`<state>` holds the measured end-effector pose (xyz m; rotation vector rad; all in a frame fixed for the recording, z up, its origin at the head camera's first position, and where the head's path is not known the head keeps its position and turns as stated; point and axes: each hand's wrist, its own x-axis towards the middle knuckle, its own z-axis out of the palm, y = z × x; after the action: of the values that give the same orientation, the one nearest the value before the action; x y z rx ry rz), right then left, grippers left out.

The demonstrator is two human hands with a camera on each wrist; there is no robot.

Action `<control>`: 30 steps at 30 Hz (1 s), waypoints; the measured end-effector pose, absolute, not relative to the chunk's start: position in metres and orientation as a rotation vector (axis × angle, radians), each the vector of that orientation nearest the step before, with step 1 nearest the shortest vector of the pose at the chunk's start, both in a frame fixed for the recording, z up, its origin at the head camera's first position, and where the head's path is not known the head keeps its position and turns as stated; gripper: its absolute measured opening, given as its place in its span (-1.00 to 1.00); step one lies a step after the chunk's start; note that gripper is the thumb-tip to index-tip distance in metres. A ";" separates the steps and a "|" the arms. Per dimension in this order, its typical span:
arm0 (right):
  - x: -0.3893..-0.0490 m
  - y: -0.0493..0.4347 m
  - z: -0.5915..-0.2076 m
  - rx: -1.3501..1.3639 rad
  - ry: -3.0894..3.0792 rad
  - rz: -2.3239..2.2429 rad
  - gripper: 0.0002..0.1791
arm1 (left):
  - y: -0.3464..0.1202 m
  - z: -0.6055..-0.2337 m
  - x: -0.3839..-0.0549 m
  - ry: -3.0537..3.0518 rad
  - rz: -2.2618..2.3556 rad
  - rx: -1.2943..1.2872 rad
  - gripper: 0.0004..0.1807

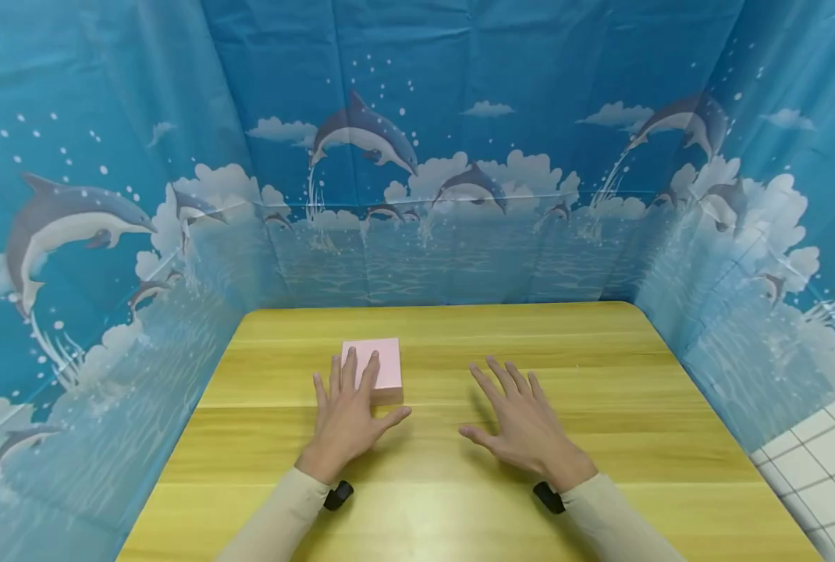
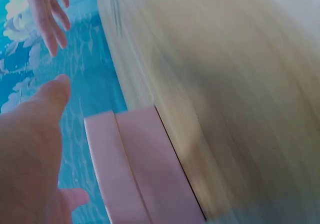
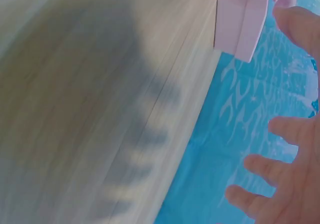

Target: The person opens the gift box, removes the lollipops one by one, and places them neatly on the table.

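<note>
"What does your grip have?"

"Nothing on either side. My left grip (image 1: 347, 421) spreads its fingers over the pink box (image 1: 390, 363), just below and left of the frame's centre in the head view. My right grip (image 1: 530, 429), lower right of centre, is spread too, well apart from it."

"Touching the box?"

"The left wrist view suggests I'm hovering; my fingertips' contact I can't tell."

"So what worries you?"

"Pushing with one side only: on this smooth-looking surface (image 1: 445, 499), the box could skid or twist. Then there's the seam (image 2: 129, 166), bottom of the left wrist view. If it marks a lid, pinching above it might raise the top and leave the base."

"Anything else?"

"My own fingers hide the box's lower-left corner in the head view, so I could misjudge that edge and knock it."
</note>
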<state>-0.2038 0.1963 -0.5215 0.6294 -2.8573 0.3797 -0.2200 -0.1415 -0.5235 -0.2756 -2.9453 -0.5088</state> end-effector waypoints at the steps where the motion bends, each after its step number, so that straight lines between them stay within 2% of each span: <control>1: -0.205 0.193 -0.521 0.641 -2.859 0.390 0.14 | -0.144 -0.524 -0.221 -2.943 -0.525 -0.266 0.28; 6: -0.211 0.175 -0.520 0.724 -2.868 0.420 0.10 | -0.158 -0.524 -0.225 -2.923 -0.579 -0.242 0.21; 14: -0.230 0.145 -0.515 0.847 -2.866 0.457 0.03 | -0.172 -0.531 -0.236 -2.828 -0.658 -0.266 -0.09; 30: -0.257 0.098 -0.514 1.026 -2.827 0.511 -0.15 | -0.165 -0.533 -0.237 -2.748 -0.701 -0.366 -0.18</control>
<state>-0.2567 0.0981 -0.5139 1.0262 -2.8274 0.5107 -0.2365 -0.1647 -0.5330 -0.3662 -2.7475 -0.7007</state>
